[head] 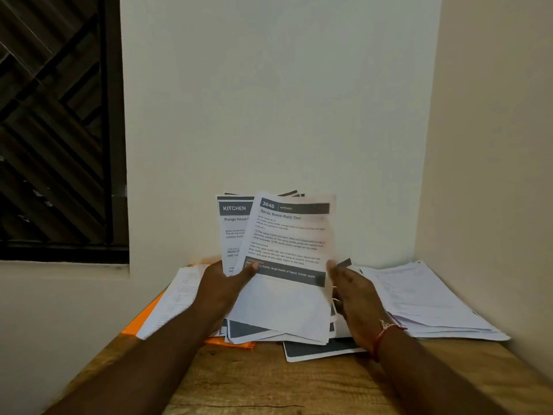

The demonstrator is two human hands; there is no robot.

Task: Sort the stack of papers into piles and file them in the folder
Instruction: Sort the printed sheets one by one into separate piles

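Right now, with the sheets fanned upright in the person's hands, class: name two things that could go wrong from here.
1. The held sheets are fanned unevenly and gripped low by the left hand. The front sheet, with the right hand at its edge, might slip onto the loose papers below and get mixed in.
2. The orange folder is mostly buried under the left pile, so pulling it out could scatter that pile.

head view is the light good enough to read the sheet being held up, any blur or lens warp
Head view: the indoor light is dim and even with no glare, and the window is dark. The front sheet has readable headings, but its small print and right edge are smeared by motion blur. The head view also makes the wall corner on the right lean, a wide-angle effect.
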